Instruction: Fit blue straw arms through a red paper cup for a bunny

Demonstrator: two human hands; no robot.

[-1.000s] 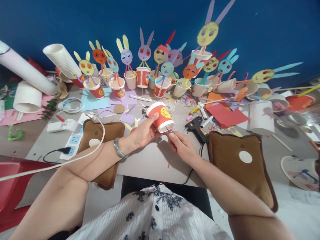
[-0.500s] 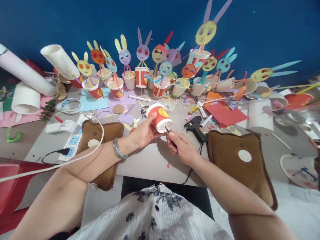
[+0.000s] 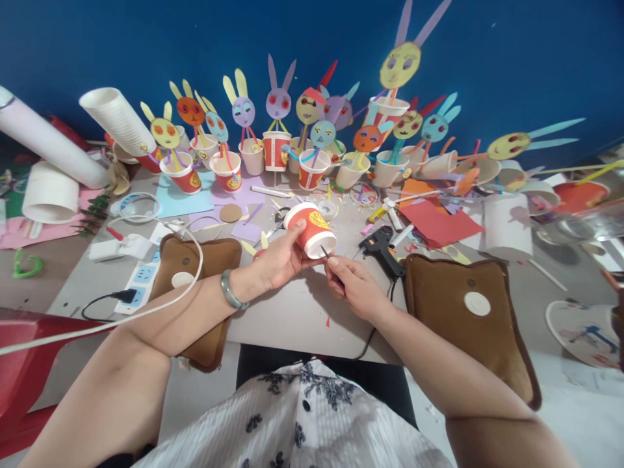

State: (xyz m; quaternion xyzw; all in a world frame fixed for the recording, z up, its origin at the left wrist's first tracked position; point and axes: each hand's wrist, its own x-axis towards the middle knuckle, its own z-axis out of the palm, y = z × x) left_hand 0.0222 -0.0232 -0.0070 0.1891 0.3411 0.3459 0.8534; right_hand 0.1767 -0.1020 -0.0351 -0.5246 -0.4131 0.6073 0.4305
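My left hand (image 3: 281, 259) is wrapped round a red paper cup (image 3: 314, 224) with a yellow print. The cup lies tilted above the table, its white base (image 3: 322, 246) turned towards me and my right hand. A thin, dark, pointed tool (image 3: 325, 251) is gripped in my right hand (image 3: 351, 283), with its tip at the cup's base. Whether the tip has pierced the base I cannot tell, and the fingers hide most of the tool. Just right of the cup rests a black glue gun (image 3: 381, 250).
Paper cups with paper rabbit heads, such as a purple one (image 3: 279, 103), line the back. Brown cushioned pads (image 3: 463, 344) flank my arms. A white cable (image 3: 192, 286) crosses my left forearm near a power strip (image 3: 141, 278). Red paper (image 3: 441, 224) lies to the right.
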